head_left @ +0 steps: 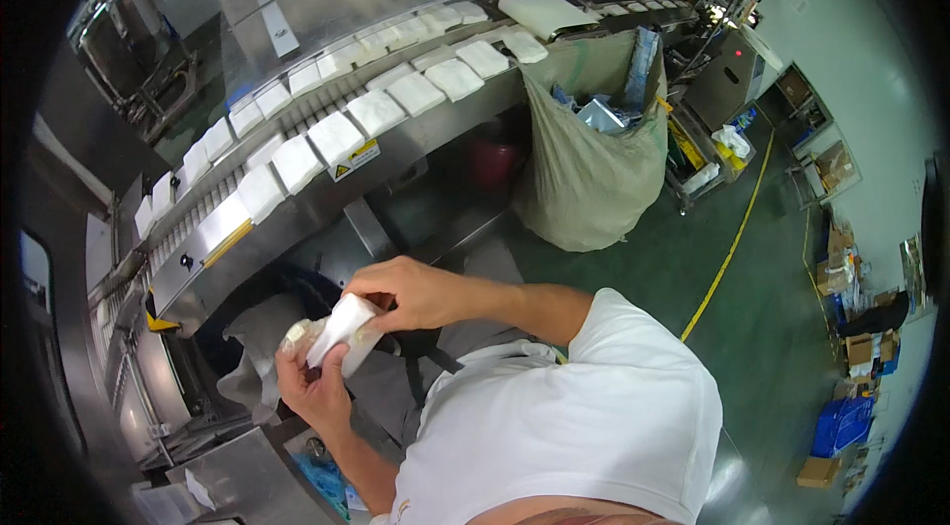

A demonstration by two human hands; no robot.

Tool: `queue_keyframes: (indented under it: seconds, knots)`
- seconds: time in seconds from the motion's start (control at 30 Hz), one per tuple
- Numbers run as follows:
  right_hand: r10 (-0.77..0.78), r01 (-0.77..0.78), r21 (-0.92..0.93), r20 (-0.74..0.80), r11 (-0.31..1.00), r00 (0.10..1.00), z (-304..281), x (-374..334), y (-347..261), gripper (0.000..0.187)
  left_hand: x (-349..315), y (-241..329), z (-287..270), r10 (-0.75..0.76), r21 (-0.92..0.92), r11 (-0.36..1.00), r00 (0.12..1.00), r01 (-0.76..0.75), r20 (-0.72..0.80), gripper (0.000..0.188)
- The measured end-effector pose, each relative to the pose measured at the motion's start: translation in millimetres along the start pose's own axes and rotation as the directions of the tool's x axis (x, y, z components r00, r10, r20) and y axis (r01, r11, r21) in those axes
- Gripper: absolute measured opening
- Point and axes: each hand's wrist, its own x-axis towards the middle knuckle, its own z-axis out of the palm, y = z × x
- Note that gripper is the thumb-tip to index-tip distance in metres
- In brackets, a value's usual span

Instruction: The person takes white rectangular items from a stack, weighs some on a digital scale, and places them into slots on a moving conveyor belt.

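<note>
The left hand [315, 391] is pinching a white bundle [346, 329] at eight o'clock from the view's middle. The right hand [401, 293] is squeezing its fingers on it too. At twelve o'clock, white pads [374, 112] are sitting in rows.

The left hand [315, 394] and right hand [404, 289] are sitting low, and the rail [307, 203] is standing between them and the pads [376, 112], barring a straight push! Open air above is leaving a way over. Rightward, the sack [589, 193] is bulging, narrowing that side, but a gap is showing between it and the right forearm [485, 299].
</note>
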Motion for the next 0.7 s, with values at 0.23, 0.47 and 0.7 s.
queue_keyframes:
  seconds: [0.23, 0.47, 0.7]
  knots:
    - [-0.026, 0.018, -0.041, -0.190, 0.999, 0.981, 4, -9, 2, 0.033, 13, 4, 7, -0.145, -0.127, 0.982, 0.989, 0.138, -0.043, 0.063]
    - [0.210, -0.120, 0.371, -0.211, 0.921, 0.955, 1, -7, 16, 0.026, 26, 7, 11, -0.301, -0.305, 0.900, 0.950, 0.312, 0.085, 0.052]
    - [0.134, -0.057, 0.293, -0.252, 0.954, 0.958, -2, -8, 29, 0.024, 37, 7, 17, -0.323, -0.333, 0.880, 0.941, 0.339, 0.103, 0.044]
